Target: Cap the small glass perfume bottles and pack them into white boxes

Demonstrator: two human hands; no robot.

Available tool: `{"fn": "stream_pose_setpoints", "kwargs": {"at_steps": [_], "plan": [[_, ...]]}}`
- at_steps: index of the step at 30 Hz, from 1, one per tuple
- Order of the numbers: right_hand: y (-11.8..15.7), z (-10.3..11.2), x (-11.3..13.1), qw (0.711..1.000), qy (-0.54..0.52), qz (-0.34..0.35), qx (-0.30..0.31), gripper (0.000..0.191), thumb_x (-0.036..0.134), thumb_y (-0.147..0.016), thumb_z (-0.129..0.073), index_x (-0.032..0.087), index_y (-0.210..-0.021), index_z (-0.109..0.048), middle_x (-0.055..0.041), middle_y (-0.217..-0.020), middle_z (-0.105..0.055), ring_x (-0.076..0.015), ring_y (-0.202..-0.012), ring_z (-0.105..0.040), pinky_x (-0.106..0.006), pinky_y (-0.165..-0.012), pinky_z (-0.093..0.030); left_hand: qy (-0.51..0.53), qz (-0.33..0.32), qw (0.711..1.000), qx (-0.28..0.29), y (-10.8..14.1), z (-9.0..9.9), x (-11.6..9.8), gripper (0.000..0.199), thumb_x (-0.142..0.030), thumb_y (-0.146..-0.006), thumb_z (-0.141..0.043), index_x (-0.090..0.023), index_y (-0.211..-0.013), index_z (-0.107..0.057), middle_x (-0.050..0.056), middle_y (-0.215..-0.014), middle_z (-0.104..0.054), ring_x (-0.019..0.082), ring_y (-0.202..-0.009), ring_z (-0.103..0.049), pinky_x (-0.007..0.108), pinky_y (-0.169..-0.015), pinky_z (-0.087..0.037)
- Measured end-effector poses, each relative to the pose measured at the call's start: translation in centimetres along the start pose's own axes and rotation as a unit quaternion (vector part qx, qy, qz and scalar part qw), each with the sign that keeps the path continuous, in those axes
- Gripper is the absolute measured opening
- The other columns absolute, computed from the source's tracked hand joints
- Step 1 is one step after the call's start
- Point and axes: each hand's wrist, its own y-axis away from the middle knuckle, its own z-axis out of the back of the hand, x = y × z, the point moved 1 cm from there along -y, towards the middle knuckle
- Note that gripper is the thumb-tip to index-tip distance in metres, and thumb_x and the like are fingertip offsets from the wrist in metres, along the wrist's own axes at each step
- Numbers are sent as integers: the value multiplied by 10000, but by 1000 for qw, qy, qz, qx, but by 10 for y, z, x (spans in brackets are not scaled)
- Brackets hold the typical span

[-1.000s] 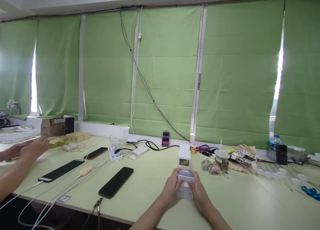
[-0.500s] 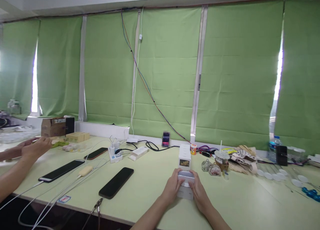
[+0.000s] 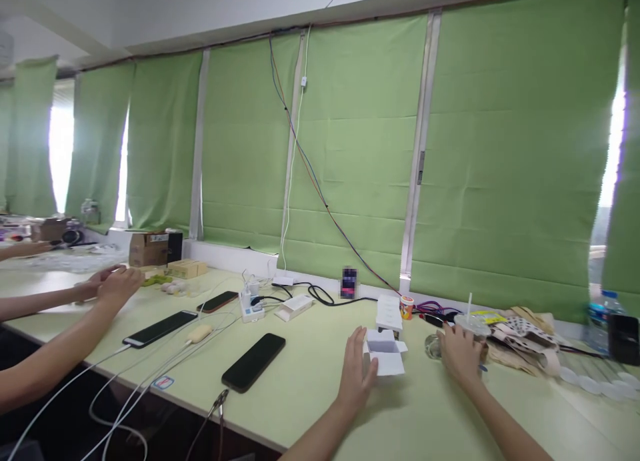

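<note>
Inward from the table's [image 3: 310, 374] near edge, the left hand [image 3: 356, 373] steadied, it seemed, an open white box [image 3: 387, 357] with fingers spread, while the right hand [image 3: 461, 354] covered clear packets [image 3: 433, 346], grip untellable, picking apparently in hand and a sure pinch called for.

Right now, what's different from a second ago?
The right hand let go of the white box and moved right, to the clear round things by the cup. The box's flaps now show spread out. The left hand stayed beside the box, and the black phone nearest it stayed put.
</note>
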Motion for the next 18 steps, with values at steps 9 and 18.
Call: {"fn": "stream_pose_setpoints", "kwargs": {"at_steps": [9,18], "plan": [[-18,-3,1,991,16,120,58,252,112,-834,-458,174,-732,-680,-138,-892,-696,-302,-895,-556,-386,-704,-319,2,-5,999,-45,5,-1,3,512,-441,-921,-342,-214,-1372,-253,131,-1437,-270,269,-1361,-213,477,-1111,-206],[21,22,15,973,4,220,68,183,145,-851,-495,190,-771,-654,-92,-847,-675,-263,-865,-536,-361,-737,-326,-99,-242,954,146,25,-10,-7,382,-309,-846,-448,-211,-1214,-427,159,-1172,-468,313,-1111,-470,478,-940,-394]]}}
